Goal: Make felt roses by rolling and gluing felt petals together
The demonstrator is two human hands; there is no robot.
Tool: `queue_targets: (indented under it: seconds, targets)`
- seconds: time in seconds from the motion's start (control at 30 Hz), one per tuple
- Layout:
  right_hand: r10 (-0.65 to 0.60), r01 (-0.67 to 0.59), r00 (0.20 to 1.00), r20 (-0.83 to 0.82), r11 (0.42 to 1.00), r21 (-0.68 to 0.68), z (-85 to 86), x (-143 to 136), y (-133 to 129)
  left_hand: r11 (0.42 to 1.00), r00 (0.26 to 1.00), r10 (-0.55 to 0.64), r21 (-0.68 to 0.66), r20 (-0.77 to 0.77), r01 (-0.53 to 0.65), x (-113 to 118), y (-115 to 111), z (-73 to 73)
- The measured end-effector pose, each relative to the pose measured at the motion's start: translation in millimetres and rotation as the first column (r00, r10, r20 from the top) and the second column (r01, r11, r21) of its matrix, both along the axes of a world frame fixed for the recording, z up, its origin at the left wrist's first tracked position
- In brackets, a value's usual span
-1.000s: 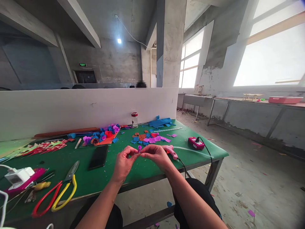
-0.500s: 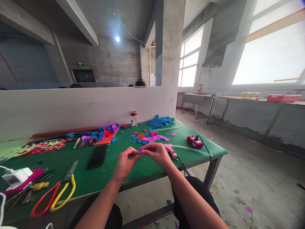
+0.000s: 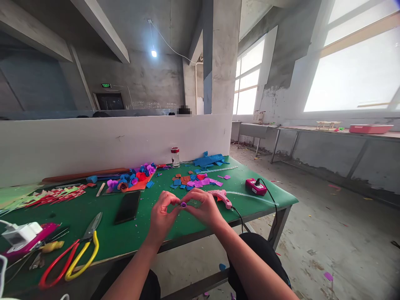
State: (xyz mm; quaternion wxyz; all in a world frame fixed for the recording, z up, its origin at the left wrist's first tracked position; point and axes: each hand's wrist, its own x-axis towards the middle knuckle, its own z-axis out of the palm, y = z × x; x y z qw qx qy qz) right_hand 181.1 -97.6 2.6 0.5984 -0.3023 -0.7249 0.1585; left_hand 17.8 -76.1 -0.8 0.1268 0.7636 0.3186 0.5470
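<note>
A small purple roll of crepe paper (image 3: 183, 204) is pinched between both hands above the near edge of the green table. My left hand (image 3: 164, 212) closes thumb and forefinger on its left side. My right hand (image 3: 204, 206) grips the roll from the right, thumb and forefinger meeting at it. Just beyond the hands lie cut paper squares in blue (image 3: 177, 182), rust-brown and purple (image 3: 203, 182). A pink glue gun (image 3: 224, 199) rests beside my right hand, its black cord hanging over the table edge.
Red-and-yellow-handled scissors (image 3: 83, 250), a black phone (image 3: 127, 207) and a pink power strip (image 3: 31, 241) are on the left. Finished paper flowers (image 3: 134, 177), a glass jar (image 3: 175, 157) and blue crepe paper (image 3: 209, 160) lie along the white partition (image 3: 115, 139). A pink socket box (image 3: 256, 186) sits right.
Both hands have shifted slightly, and the purple roll is a little lower and turned so its spiral end shows more. The fingers are more arched around it.
</note>
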Motion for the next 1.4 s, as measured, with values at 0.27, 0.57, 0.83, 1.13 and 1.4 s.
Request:
queue_targets:
  seconds: [0.27,0.57,0.83,1.13,1.4]
  targets:
    - [-0.134,0.131,0.991,0.008,0.977,0.171,-5.8,-1.1,3.1,0.991,0.99,-0.024,-0.131,-0.138,0.006,2.5,1.5,1.9]
    - [-0.137,0.134,0.991,0.005,0.977,0.164,-4.8,0.9,1.8,0.99,0.994,-0.103,-0.103,-0.025,0.1,-2.9,12.0,-12.8]
    - [-0.216,0.206,0.976,0.022,0.953,0.223,-6.1,0.0,-2.6,0.989,0.998,-0.056,-0.137,-0.011,0.054,2.2,7.8,-16.0]
    - [-0.227,0.215,0.974,0.023,0.946,0.243,-3.5,-1.6,-3.0,0.985,0.993,-0.116,-0.137,-0.034,0.11,3.5,1.2,-10.3]
    - [-0.248,0.249,0.968,-0.029,0.951,0.184,-1.8,-2.9,-6.4,0.965,0.985,-0.17,-0.206,-0.016,0.163,4.7,-0.5,-10.6]
